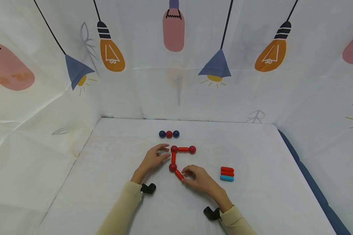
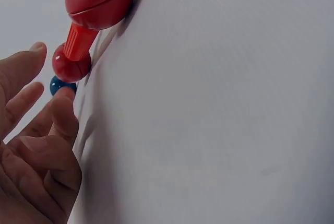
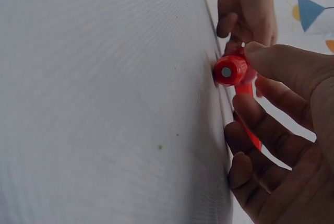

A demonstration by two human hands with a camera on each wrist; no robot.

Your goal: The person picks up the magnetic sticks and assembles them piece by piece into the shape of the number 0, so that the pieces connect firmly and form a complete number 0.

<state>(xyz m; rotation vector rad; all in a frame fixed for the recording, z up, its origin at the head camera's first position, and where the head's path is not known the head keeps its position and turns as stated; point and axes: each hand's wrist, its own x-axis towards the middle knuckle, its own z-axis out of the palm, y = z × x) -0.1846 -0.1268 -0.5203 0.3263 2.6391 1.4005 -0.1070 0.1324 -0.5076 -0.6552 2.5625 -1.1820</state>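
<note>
Red rods and red balls form an angular chain on the white table. A top rod (image 1: 183, 149) joins the end ball (image 1: 192, 149) to the corner ball (image 1: 174, 148). From there an upright rod (image 1: 173, 158) runs down to the lower ball (image 1: 172, 167). My right hand (image 1: 201, 179) pinches the slanting red rod (image 1: 178, 175) near its free end, between thumb and index finger. That rod's round end face (image 3: 226, 72) points at the right wrist camera. My left hand (image 1: 154, 158) is left of the chain, fingers spread and holding nothing.
Behind the chain, a blue ball (image 1: 162, 134), a red ball (image 1: 169, 134) and another blue ball (image 1: 176, 134) sit in a row. To the right lie two red rods (image 1: 227, 171) and a blue rod (image 1: 226, 178). A lamp-patterned cloth (image 1: 153, 91) surrounds the table (image 1: 120, 137).
</note>
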